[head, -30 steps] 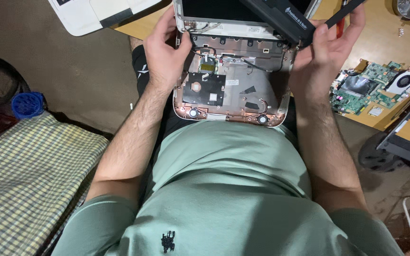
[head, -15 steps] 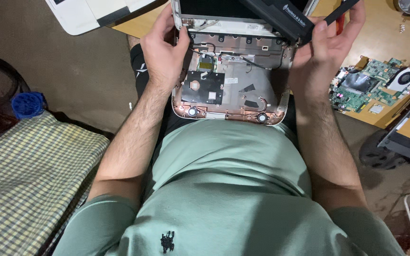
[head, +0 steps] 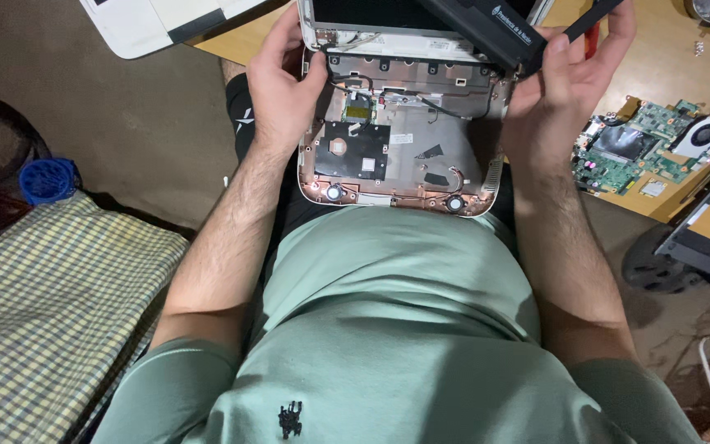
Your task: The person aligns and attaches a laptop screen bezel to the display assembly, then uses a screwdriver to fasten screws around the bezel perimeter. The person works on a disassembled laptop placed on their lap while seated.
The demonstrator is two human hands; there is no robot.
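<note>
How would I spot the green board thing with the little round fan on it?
Start at the wooden table on the person's right side. Beside the right hand, near the table's edge, lies the green circuit board. It is the only loose green board there, with a round fan at its far end.

Laptop screen [head: 388, 12] cut off at top edge; black bar [head: 486, 29] hides hinge.

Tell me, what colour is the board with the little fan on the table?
The circuit board is green, with a silvery-white fan; the head view shows it beside the right hand.
</note>
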